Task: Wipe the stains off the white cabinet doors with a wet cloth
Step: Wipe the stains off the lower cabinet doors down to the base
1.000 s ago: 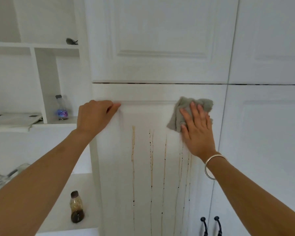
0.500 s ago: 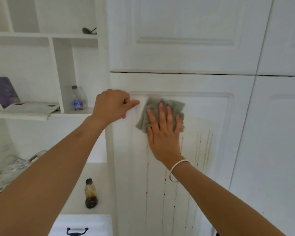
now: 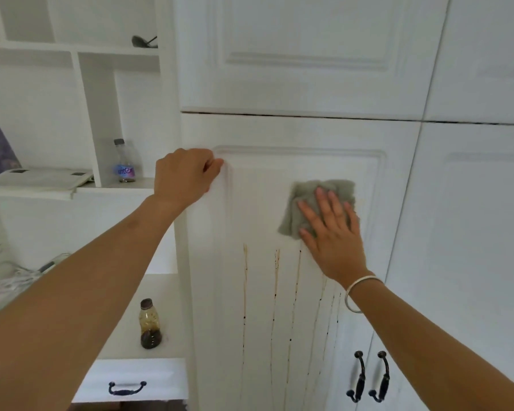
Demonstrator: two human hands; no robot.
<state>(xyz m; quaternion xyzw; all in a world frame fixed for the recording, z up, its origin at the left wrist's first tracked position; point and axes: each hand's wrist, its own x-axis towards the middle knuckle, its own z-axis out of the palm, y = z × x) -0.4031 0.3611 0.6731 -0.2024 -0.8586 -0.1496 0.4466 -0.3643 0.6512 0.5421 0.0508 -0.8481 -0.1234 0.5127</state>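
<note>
A white cabinet door fills the middle of the head view, with several brown drip stains running down its lower half. My right hand lies flat with spread fingers, pressing a grey-green cloth against the door's upper right panel, just above the stains. My left hand is curled into a loose fist and rests against the door's upper left edge, holding nothing.
Open white shelves at the left hold a water bottle, a book and, lower down, a bottle of dark liquid. A drawer sits below. Two dark handles hang at the lower right. More white doors surround.
My right hand has swept the cloth from the door's upper left back to the right side and a little lower. The left hand has stayed on the door's edge.
</note>
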